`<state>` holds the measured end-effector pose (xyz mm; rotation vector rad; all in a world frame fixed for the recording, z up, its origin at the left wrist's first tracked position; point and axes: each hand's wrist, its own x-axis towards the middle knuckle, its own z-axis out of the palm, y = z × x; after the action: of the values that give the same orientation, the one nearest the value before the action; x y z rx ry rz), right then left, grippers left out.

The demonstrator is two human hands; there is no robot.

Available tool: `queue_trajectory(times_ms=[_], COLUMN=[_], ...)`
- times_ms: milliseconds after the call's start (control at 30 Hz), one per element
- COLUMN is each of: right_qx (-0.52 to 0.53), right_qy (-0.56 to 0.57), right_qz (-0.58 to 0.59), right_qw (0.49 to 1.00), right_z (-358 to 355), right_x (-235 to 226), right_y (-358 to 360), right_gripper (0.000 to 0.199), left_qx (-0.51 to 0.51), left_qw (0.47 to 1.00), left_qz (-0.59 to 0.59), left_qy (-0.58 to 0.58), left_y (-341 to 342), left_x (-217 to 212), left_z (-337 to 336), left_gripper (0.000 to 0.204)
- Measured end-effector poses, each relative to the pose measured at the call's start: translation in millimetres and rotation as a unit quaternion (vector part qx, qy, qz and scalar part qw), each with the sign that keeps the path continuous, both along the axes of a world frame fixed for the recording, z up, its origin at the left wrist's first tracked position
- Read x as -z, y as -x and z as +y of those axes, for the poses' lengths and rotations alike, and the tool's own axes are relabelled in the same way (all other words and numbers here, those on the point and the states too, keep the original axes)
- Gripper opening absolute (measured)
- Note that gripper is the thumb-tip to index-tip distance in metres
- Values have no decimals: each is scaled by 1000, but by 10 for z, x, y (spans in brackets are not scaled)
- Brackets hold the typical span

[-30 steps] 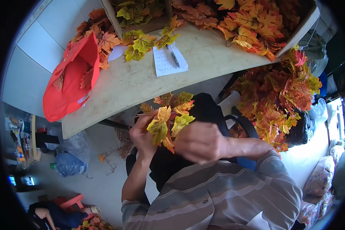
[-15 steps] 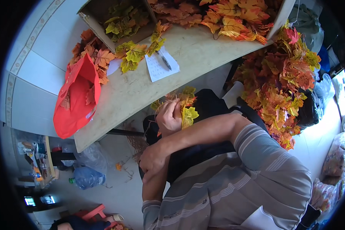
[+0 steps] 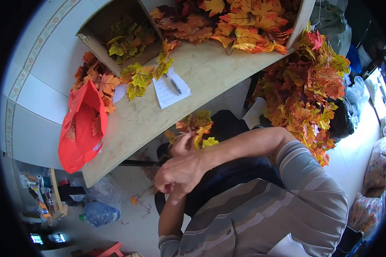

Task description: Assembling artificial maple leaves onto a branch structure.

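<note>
My left hand is closed around a bunch of artificial maple leaves, yellow, green and orange, above my lap. My right forearm crosses over my left one. My right hand, fingers curled, lies over my left wrist; what its fingers hold, if anything, is hidden. Beyond my hands is the table. On it are a sheet of paper with handwriting and a pen.
A cardboard box with green leaves and a red bag are at the left. Orange leaves are heaped at the back. A large leaf bundle hangs at the right. A blue plastic bottle lies on the floor.
My right hand has moved up along my left wrist, closer to my left hand. The leaves in my left hand have shifted slightly. The view has tilted, so the table appears lower.
</note>
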<state>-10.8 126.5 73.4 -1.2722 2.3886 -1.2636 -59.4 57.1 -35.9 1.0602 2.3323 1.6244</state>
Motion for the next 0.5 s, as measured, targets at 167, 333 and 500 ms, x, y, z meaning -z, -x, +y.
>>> queue_trajectory(times_ms=[167, 333, 500], right_qx=[290, 571, 608], right_qy=[13, -79, -235], right_qz=[123, 313, 251], right_qw=[949, 754, 716], right_z=[1246, 2725, 3175], right_x=[-566, -632, -714], right_y=[169, 1094, 1765], right_gripper=[22, 17, 36], left_qx=[-13, -3, 14], left_qw=[997, 992, 961], left_qz=[-72, -69, -195], left_qy=[-40, -109, -195], left_y=[-102, -192, -180], left_x=[-107, -476, -247], left_z=[-299, -373, -456], left_gripper=[22, 21, 23])
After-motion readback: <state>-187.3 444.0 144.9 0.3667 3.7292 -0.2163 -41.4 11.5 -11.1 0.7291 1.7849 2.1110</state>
